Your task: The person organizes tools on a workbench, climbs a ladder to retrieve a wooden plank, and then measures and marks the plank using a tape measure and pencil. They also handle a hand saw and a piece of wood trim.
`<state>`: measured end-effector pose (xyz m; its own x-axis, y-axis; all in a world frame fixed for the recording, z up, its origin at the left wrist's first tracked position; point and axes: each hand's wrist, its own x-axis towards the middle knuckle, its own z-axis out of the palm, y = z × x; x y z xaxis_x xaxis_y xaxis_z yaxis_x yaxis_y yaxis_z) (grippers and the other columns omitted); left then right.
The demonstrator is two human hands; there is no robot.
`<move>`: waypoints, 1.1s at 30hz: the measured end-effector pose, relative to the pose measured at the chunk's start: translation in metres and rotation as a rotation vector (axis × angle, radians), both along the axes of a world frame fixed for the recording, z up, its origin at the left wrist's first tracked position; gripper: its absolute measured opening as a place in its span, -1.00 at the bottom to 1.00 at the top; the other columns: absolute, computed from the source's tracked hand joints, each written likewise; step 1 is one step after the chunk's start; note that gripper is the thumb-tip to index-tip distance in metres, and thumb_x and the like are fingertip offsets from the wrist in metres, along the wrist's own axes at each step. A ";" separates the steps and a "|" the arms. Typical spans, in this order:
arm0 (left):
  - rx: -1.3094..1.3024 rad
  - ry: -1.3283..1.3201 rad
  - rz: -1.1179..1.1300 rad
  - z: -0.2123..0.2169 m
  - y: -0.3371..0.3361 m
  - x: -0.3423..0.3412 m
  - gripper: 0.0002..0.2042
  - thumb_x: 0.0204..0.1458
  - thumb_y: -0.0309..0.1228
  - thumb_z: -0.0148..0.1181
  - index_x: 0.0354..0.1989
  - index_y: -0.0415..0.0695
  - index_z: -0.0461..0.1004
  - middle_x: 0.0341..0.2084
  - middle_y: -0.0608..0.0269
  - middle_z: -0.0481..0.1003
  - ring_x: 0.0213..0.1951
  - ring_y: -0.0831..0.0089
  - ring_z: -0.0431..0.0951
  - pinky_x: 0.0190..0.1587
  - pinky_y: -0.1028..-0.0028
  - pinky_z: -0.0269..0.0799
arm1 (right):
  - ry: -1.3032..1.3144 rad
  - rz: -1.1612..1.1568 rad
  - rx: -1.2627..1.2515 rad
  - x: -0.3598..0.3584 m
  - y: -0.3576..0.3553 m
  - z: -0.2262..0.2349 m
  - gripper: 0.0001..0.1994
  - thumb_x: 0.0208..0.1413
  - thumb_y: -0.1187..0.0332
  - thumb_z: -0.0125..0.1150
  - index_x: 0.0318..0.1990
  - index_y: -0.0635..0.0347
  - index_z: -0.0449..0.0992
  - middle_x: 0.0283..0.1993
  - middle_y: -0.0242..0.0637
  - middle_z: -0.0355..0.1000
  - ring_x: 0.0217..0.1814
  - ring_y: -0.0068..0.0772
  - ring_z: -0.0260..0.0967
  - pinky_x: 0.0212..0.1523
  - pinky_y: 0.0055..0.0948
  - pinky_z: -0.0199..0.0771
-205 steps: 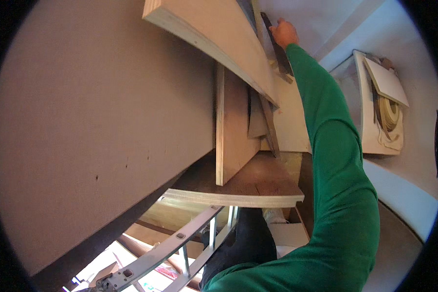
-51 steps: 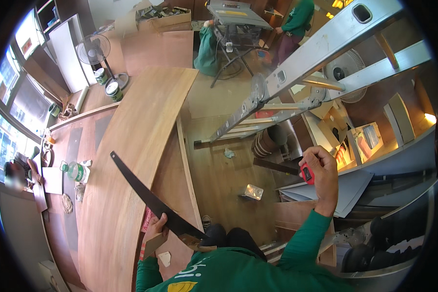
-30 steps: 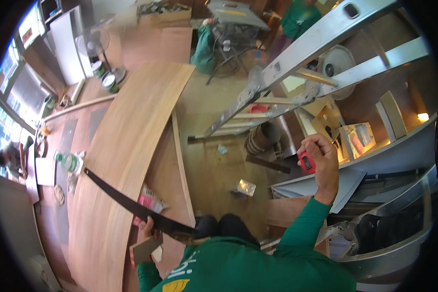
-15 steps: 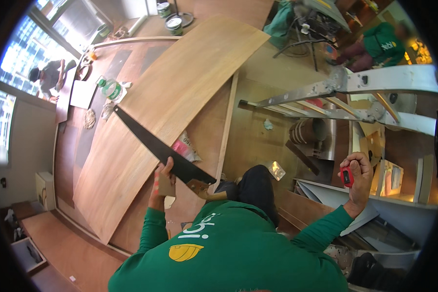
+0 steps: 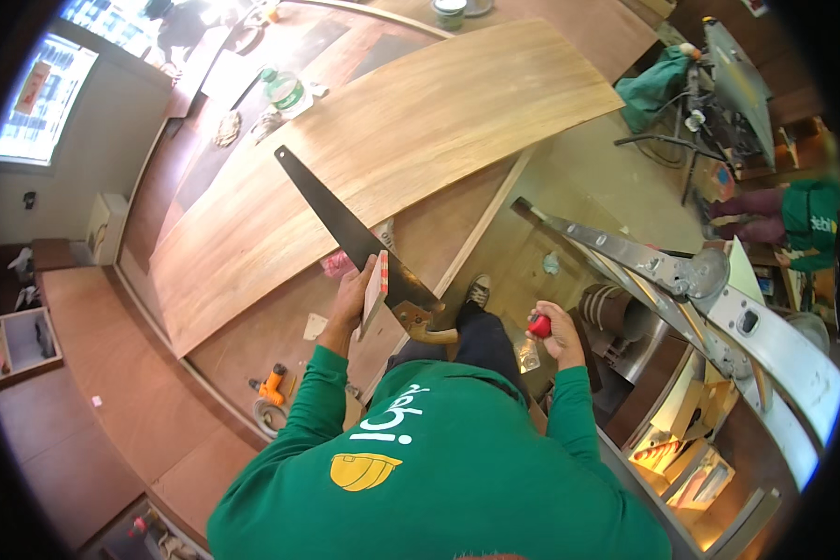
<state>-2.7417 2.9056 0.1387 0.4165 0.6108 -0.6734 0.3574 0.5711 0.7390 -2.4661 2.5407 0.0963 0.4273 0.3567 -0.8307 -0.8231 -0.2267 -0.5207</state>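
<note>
My left hand is closed around a small flat wood piece with red stripes along one edge. Against those fingers lies a handsaw, its dark blade slanting up to the far left over a long plywood sheet. The saw's wooden handle is above my thigh; where the fingers meet the blade is partly hidden. In my right hand, near my right knee, is a red tape measure, gripped in closed fingers.
An aluminium ladder leans across the right side. A green-capped bottle stands beyond the plywood. An orange power tool lies near my left elbow. One person in green is at the far right, another person by the window.
My view has swung left, shifting the room rightward. My right hand has come inward toward my knee with the tape measure. The striped wood piece has turned more edge-on in my left hand.
</note>
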 end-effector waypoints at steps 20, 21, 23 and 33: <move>-0.107 -0.065 0.659 -0.022 -0.059 -0.052 -0.48 0.21 0.07 0.38 0.13 0.05 0.35 -0.62 0.50 0.26 -0.74 0.65 0.25 -0.71 0.63 0.17 | -0.291 0.939 -0.283 0.102 0.171 -0.055 -0.58 0.15 -0.02 0.27 -0.39 0.24 0.49 -0.55 -0.21 0.42 -0.61 -0.32 0.41 -0.59 -0.28 0.47; -0.105 -0.074 0.637 -0.023 -0.051 -0.047 -0.48 0.21 0.07 0.38 0.15 0.05 0.35 -0.62 0.50 0.27 -0.74 0.65 0.25 -0.71 0.63 0.17 | -0.303 0.976 -0.281 0.105 0.171 -0.053 -0.58 0.14 -0.01 0.27 -0.36 0.25 0.51 -0.52 -0.19 0.44 -0.59 -0.31 0.42 -0.57 -0.27 0.48; -0.106 -0.103 0.598 -0.025 -0.035 -0.033 -0.47 0.22 0.05 0.37 0.20 0.06 0.34 -0.61 0.50 0.27 -0.73 0.66 0.25 -0.71 0.64 0.16 | -0.338 1.058 -0.275 0.114 0.176 -0.049 -0.58 0.13 0.01 0.28 -0.32 0.27 0.54 -0.47 -0.15 0.48 -0.56 -0.28 0.45 -0.55 -0.25 0.50; 0.002 -0.054 0.493 -0.034 0.056 0.090 -0.56 0.26 0.07 0.31 0.06 0.03 0.38 -0.67 0.49 0.27 -0.75 0.66 0.20 -0.72 0.64 0.08 | -0.220 0.883 -0.471 0.193 0.179 -0.094 -0.58 0.10 -0.04 0.28 -0.31 0.22 0.59 -0.41 -0.11 0.53 -0.52 -0.21 0.47 -0.51 -0.18 0.44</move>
